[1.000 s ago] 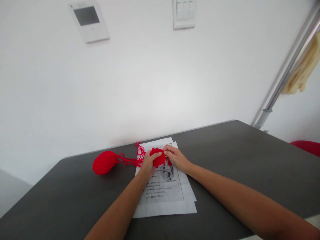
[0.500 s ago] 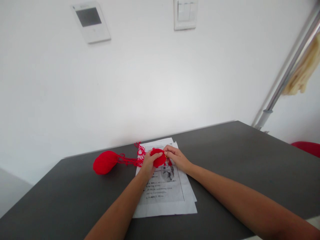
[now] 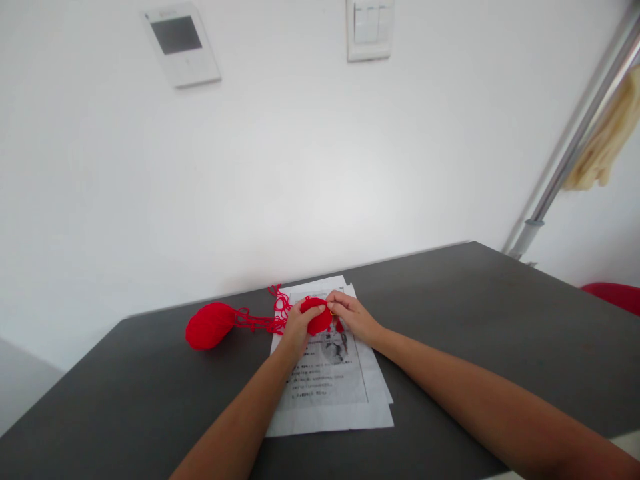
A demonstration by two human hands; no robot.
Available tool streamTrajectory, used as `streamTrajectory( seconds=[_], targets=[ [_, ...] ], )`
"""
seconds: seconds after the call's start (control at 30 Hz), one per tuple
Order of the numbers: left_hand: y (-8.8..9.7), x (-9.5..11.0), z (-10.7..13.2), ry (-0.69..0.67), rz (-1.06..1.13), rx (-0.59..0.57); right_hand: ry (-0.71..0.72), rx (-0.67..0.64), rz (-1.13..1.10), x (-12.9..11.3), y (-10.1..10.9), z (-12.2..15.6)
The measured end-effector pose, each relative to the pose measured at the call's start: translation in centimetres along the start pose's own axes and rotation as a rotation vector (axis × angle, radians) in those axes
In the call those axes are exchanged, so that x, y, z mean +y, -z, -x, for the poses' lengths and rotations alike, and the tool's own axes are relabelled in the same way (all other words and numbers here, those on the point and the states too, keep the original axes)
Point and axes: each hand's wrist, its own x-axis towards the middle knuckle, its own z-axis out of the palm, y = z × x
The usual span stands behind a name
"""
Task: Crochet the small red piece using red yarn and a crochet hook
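- While the rounded red piece (image 3: pixel 318 323) is held over the printed sheets (image 3: pixel 330 417) in the head view, it is clamped by the left hand (image 3: pixel 299 324), thumb on top, fingers mostly hidden beneath.
- At its right edge, the fingertips of the right hand (image 3: pixel 351 315) are pinched together; a small yellow item (image 3: pixel 333 312) seems to be gripped there, though its kind cannot be told.
- From the yarn ball (image 3: pixel 210 325) on the dark surface (image 3: pixel 440 300), slack red strands (image 3: pixel 257 323) are strung toward the left hand; a knot could be formed by their tangle, and the piece could be tugged askew if one were snagged.
- Printed lines are seen on the sheets, but no words or brands can be read.
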Motion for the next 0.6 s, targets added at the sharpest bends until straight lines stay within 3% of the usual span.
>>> streamTrajectory(
  seconds=[0.6],
  targets=[
    [-0.08,0.19,0.08,0.041,-0.001,0.022,0.021,0.005,0.005,0.68,0.12,-0.08]
  ],
)
